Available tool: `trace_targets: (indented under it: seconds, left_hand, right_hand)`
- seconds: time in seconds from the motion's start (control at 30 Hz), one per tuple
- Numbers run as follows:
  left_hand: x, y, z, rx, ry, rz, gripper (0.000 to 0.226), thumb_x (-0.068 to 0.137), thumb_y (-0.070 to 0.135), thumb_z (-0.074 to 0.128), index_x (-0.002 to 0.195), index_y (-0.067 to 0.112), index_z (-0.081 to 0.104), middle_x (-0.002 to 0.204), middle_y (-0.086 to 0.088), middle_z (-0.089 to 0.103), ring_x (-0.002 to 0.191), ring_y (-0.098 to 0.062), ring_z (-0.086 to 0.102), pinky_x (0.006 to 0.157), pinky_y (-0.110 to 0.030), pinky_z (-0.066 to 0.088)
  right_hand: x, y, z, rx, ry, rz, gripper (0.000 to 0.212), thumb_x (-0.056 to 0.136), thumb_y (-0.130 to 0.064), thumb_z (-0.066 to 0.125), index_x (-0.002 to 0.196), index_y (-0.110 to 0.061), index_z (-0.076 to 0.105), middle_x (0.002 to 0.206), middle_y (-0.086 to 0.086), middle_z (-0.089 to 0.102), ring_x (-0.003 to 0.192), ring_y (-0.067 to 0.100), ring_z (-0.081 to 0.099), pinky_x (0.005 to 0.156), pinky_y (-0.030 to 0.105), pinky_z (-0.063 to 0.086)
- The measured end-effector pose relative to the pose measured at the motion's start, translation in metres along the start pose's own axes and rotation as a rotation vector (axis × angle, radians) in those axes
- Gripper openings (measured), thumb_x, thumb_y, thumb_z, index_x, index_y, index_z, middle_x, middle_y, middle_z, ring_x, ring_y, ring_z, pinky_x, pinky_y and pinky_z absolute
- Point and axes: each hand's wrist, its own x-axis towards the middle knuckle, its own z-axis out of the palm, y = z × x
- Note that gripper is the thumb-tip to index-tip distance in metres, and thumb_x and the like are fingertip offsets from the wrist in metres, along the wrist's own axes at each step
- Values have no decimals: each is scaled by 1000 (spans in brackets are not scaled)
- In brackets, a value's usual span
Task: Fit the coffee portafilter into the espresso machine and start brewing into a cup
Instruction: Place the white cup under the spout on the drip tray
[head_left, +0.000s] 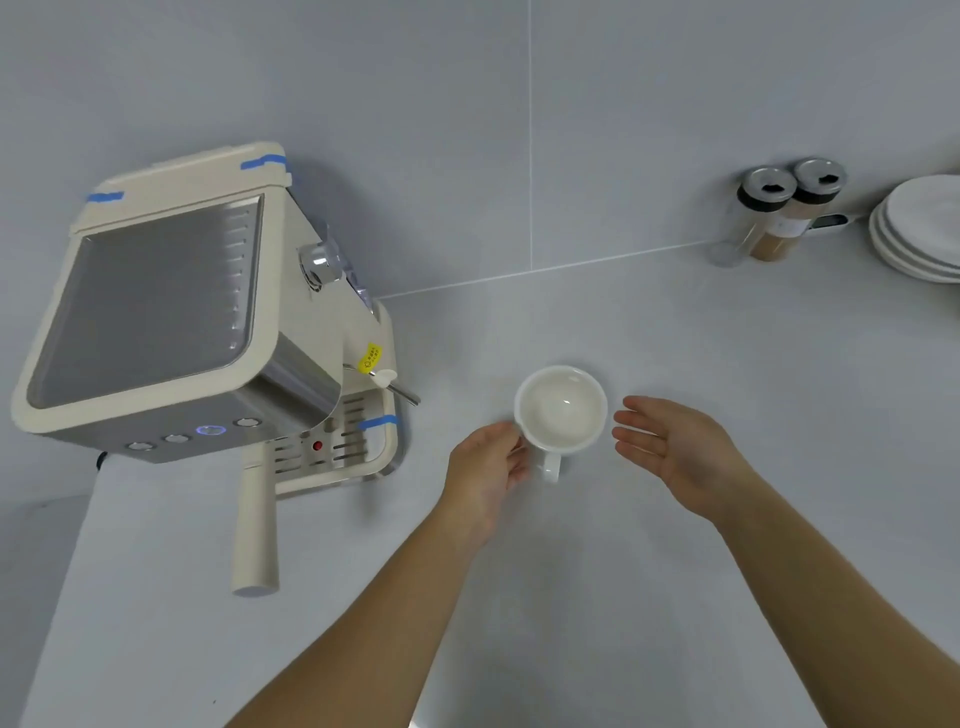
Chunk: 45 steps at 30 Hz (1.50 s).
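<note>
cup (561, 409), left grip (488, 467) touching; right (670, 447) spread

white cup (561, 410) upright on counter, portafilter (254, 525) locked in cream espresso machine (171, 312)

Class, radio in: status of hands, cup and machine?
Left hand gripping white ceramic cup by its handle; right hand open beside it. Cream portafilter handle already in espresso machine. Path clear.

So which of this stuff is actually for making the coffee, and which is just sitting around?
For the coffee:
- espresso machine
- portafilter, already in the machine, handle sticking out
- white cup, empty, on the counter, left hand at its handle
- right hand, open beside the cup

Just sitting around:
- two spice jars
- stacked white plates
</note>
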Motion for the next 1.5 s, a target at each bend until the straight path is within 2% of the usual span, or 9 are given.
trace_targets:
  seconds: [0.13,0.3,0.57,0.77,0.93,1.03,1.23,1.4,1.5]
  left_hand:
    - [13,2,8,1,-5,2,14,91,12,59,99,10,71,101,-10,69,92,-22,64,90,-36,54]
    - [19,3,11,-115,-3,-43,25,96,11,58,117,10,69,114,-11,75,107,-25,71,91,-36,58]
    - [4,3,10,-166,-21,-24,21,94,9,60,109,14,74,107,-6,78,98,-21,75,88,-35,60]
    - [-19,-7,-9,-282,16,-13,19,93,12,64,108,17,74,106,-2,78,101,-21,74,90,-37,59]
    - [-42,-18,-33,-393,54,13,21,94,14,64,112,15,74,106,-2,78,104,-22,73,86,-34,60]
    - [-53,-24,-50,-470,103,21,22,93,13,64,113,10,73,104,-2,79,106,-23,72,92,-37,57]
    - [-74,-35,-78,-626,201,49,23,89,15,70,111,13,75,102,0,79,106,-22,71,92,-37,56]
    - [-81,-41,-96,-741,296,63,28,94,24,65,121,18,68,118,-3,73,110,-22,69,79,-34,58]
    - [-80,-40,-102,-781,322,92,29,96,26,62,124,21,67,123,0,71,114,-20,66,81,-34,57]
  right_hand:
    - [15,2,6,-32,-35,0,20,96,-15,59,112,-4,65,118,19,67,106,33,67,87,40,55]
    - [22,4,13,-73,-76,-8,19,96,-9,58,112,-5,67,110,13,72,96,27,71,86,38,56]
    - [17,3,19,-122,-78,-41,17,93,-5,60,103,-11,73,106,7,76,99,23,71,82,33,55]
    - [3,6,32,-185,-144,-75,18,92,-6,61,104,-10,75,105,6,77,97,22,73,78,31,55]
    - [-13,16,54,-233,-196,-66,14,92,-11,64,103,-8,73,107,7,75,101,23,71,76,37,59]
    - [-23,24,70,-252,-239,-73,14,91,-10,64,102,-7,72,106,8,75,99,22,71,73,36,61]
    - [-42,44,105,-296,-344,-78,20,91,-3,62,106,-10,73,105,4,76,103,21,70,82,36,59]
    - [-56,57,133,-362,-437,-95,34,91,0,59,113,-20,74,109,-6,77,105,12,70,91,33,55]
    - [-59,63,150,-380,-454,-112,34,91,-3,58,110,-26,75,110,-8,77,105,11,70,91,33,55]
